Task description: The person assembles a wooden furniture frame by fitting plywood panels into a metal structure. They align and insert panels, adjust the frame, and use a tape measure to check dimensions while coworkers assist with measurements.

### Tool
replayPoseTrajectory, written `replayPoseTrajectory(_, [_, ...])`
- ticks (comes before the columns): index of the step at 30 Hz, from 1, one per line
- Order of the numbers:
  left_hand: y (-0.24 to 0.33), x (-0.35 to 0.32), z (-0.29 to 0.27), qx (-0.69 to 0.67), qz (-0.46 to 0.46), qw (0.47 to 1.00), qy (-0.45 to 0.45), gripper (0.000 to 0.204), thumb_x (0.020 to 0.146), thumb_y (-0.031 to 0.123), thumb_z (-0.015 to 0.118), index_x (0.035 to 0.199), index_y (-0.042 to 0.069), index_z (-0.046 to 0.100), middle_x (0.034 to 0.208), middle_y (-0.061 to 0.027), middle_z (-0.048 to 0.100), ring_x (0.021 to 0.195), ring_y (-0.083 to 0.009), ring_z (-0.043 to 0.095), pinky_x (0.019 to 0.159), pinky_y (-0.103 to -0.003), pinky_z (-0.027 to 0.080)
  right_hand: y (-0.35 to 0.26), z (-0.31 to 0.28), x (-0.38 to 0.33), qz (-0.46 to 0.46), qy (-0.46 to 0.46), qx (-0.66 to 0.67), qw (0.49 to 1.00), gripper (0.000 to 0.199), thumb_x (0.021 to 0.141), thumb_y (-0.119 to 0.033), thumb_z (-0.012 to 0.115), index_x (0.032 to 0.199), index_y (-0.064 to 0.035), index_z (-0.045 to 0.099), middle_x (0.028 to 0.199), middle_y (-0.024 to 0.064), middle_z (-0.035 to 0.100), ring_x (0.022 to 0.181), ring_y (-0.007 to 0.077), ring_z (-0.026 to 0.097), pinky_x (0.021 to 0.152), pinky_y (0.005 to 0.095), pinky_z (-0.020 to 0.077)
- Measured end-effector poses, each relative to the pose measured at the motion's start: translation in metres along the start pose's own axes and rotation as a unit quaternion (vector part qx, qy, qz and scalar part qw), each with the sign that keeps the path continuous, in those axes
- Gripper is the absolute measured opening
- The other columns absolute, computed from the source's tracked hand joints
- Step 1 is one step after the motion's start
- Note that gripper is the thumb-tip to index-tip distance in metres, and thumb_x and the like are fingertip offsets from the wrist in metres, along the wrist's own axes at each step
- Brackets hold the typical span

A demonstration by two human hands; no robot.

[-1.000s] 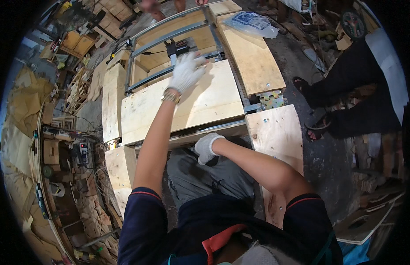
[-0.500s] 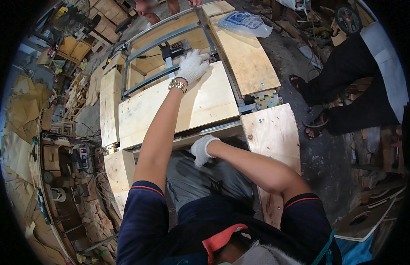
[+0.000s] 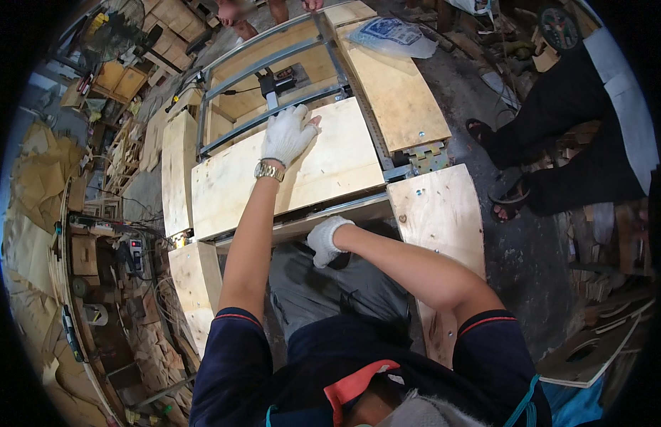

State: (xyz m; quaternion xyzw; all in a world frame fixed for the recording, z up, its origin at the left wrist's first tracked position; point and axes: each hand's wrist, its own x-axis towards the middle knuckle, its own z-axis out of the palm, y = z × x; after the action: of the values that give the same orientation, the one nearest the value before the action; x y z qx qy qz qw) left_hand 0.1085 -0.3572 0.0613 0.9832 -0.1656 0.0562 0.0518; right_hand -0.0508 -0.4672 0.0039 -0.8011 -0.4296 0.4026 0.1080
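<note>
Plywood board [image 3: 330, 164] under flat, spread left hand [image 3: 287, 135] fingers [image 3: 299, 114]

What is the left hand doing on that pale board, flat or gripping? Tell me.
Flat. The gloved left hand lies palm down, fingers spread, on top of the pale board near its far edge; no fingers curl around it.

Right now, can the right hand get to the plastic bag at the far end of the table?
Probably not without leaning in. The right hand is low at the near edge of the table, while the plastic bag lies at the far end, past the wooden board under the left hand.
</note>
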Motion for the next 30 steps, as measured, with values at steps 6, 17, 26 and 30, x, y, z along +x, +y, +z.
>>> replayPoseTrajectory(6, [-0.002, -0.022, 0.011, -0.045, 0.042, 0.990, 0.124, 0.040, 0.089, 0.037, 0.073, 0.112, 0.006, 0.067, 0.112, -0.0157, 0.065, 0.110, -0.0369, 0.060, 0.094, -0.048, 0.048, 0.002, -0.002, -0.001, -0.009, 0.004, 0.006, 1.000, 0.050, 0.075, -0.041, 0.073, 0.109, -0.0050, 0.079, 0.106, 0.0195, 0.077, 0.100, 0.0363, 0.074, 0.085, 0.0474, 0.0578])
replayPoseTrajectory(17, [0.015, -0.009, -0.024, -0.006, -0.015, 0.997, 0.080, 0.046, 0.091, 0.052, 0.069, 0.102, 0.007, 0.066, 0.088, -0.0189, 0.069, 0.089, -0.0389, 0.067, 0.076, -0.048, 0.052, 0.003, 0.001, -0.002, -0.007, 0.007, 0.030, 0.999, 0.049, 0.074, -0.040, 0.073, 0.101, -0.0001, 0.079, 0.102, 0.0203, 0.077, 0.095, 0.0357, 0.074, 0.081, 0.0469, 0.0583])
replayPoseTrajectory(26, [0.044, -0.043, -0.140, 0.071, -0.031, 0.983, 0.167, 0.040, 0.098, 0.054, 0.060, 0.106, 0.020, 0.080, 0.074, -0.0155, 0.071, 0.069, -0.0330, 0.070, 0.063, -0.045, 0.052, -0.001, 0.004, 0.003, -0.044, 0.002, 0.016, 0.999, 0.051, 0.075, -0.038, 0.073, 0.108, 0.0003, 0.078, 0.108, 0.0205, 0.076, 0.100, 0.0363, 0.073, 0.085, 0.0476, 0.0577])
replayPoseTrajectory(30, [0.010, -0.070, -0.191, 0.048, -0.123, 0.972, 0.195, 0.042, 0.100, 0.054, 0.055, 0.120, 0.026, 0.078, 0.084, -0.0180, 0.074, 0.070, -0.0294, 0.071, 0.066, -0.043, 0.054, 0.001, 0.003, 0.000, -0.039, 0.015, -0.017, 0.999, 0.051, 0.074, -0.041, 0.072, 0.106, -0.0016, 0.079, 0.107, 0.0214, 0.076, 0.100, 0.0372, 0.073, 0.085, 0.0487, 0.0574])
